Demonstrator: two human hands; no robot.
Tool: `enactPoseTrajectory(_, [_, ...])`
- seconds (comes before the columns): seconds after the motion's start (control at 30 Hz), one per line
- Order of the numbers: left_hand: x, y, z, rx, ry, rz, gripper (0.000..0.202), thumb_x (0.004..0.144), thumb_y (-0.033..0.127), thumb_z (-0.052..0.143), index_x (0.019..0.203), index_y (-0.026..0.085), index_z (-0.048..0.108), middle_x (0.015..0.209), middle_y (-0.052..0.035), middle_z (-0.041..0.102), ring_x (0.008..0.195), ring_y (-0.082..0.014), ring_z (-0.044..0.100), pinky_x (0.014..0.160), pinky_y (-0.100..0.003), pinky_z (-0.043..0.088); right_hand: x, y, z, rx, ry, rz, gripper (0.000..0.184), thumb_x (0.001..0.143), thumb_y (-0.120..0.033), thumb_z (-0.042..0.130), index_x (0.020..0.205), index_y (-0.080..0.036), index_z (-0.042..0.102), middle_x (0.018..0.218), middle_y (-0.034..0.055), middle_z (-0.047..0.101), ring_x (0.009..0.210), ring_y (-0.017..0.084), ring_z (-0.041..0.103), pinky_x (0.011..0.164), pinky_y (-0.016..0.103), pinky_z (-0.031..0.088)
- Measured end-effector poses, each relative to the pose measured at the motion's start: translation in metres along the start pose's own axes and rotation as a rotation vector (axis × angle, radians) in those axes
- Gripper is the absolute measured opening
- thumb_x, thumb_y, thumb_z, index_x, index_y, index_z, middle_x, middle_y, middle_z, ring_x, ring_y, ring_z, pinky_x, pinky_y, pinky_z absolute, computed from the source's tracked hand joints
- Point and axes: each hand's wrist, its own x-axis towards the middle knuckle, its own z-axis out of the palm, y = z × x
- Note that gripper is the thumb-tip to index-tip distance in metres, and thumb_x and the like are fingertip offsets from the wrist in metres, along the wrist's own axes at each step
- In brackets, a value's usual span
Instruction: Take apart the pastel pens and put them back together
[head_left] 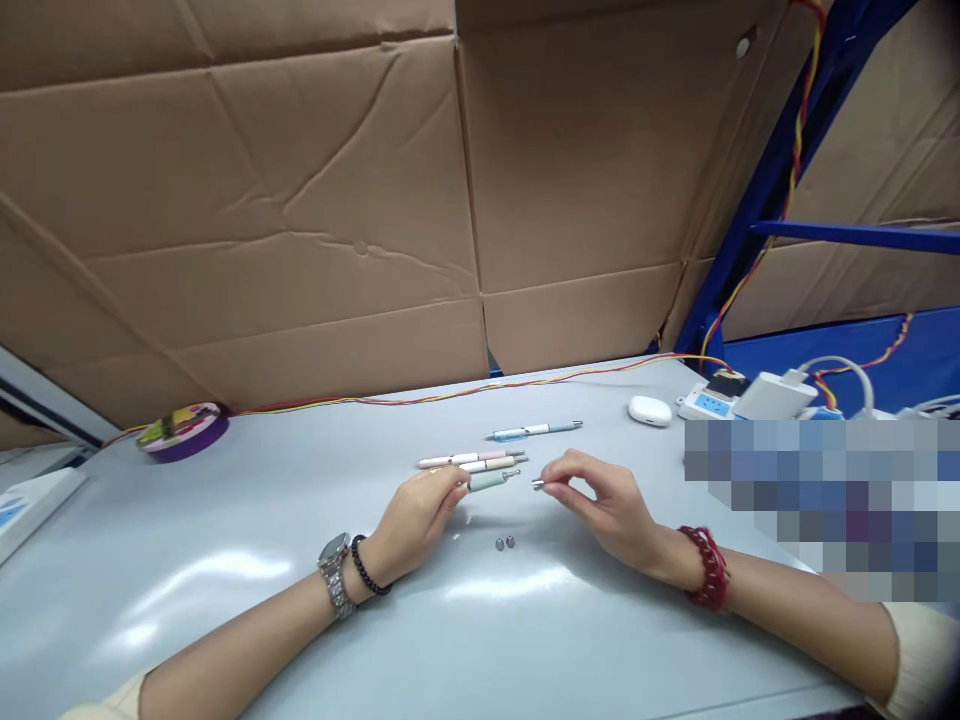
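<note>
I see the person's two forearms come in from the lower left and lower right of the frame over a glossy pale grey-blue tabletop (420, 660). A silver link-band watch (337, 576) and a black beaded bracelet (369, 567) circle the left wrist; a red braided bracelet (705, 568) circles the right. Just below the frame's centre, I make out two small dark grey rounded pieces (500, 544) side by side on the table, between the hands and a little nearer to me.

The left hand (418, 515) pinches a pale green pen with a silver metal tip (489, 481), which points right. Facing it, the right hand (611, 510) pinches a small silver metal piece (538, 484) between thumb and forefinger, apart from the pen.

Just beyond, a white-and-pink pen (442, 462) and a white-and-cream pen (495, 463) lie close together, partly behind the left hand. Farther off, I see a white-and-blue pen (536, 431), then a white rounded plastic case (649, 411) to its right. A red-and-yellow twisted cable (450, 397) runs along the far edge, before brown cardboard panels (337, 200).
</note>
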Motion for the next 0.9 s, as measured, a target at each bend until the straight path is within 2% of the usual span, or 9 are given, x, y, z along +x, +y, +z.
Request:
enactPoseTrajectory(0.17, [-0.0005,0.0011,0.0005,-0.012,-0.028,0.001,0.036,0.100,0.035,0.023,0.090,0.020,0.054,0.073,-0.0013,0.063,0.062,-0.0148,0.059,0.057,-0.024,0.045,0.0004,0.0013,0.0057,0.026,0.033,0.046,0.005,0.089,-0.022,0.056,0.087,-0.022,0.060,0.080,0.0031,0.067,0.071,0.016,0.063,0.066,0.029,0.052])
enactPoseTrajectory(0.5, [-0.0005,0.0025,0.0010,-0.022,-0.034,0.014,0.032,0.100,0.033,0.028,0.093,0.019,0.055,0.076,-0.0017,0.064,0.063,-0.0141,0.059,0.058,-0.023,0.046,0.0026,-0.0006,0.0065,0.016,0.064,-0.016,0.011,0.087,-0.017,0.054,0.091,-0.022,0.062,0.081,0.0041,0.066,0.074,0.017,0.060,0.068,0.032,0.051])
enactPoseTrajectory(0.73, [-0.0003,0.0028,0.0010,-0.015,-0.050,0.051,0.030,0.100,0.034,0.031,0.091,0.020,0.055,0.079,-0.0007,0.066,0.066,-0.0131,0.061,0.060,-0.022,0.047,0.0025,0.0029,0.0092,0.016,-0.051,-0.024,0.010,0.088,-0.021,0.057,0.093,-0.021,0.066,0.083,0.0041,0.070,0.076,0.017,0.064,0.069,0.030,0.053])
enactPoseTrajectory(0.9, [-0.0007,0.0021,0.0020,0.014,-0.020,0.091,0.029,0.100,0.036,0.034,0.091,0.019,0.055,0.077,0.0003,0.066,0.063,-0.0114,0.061,0.058,-0.020,0.047,0.0015,0.0056,0.0097,-0.010,-0.085,0.019,0.013,0.090,-0.029,0.057,0.091,-0.020,0.066,0.081,0.0038,0.071,0.075,0.017,0.066,0.068,0.028,0.054])
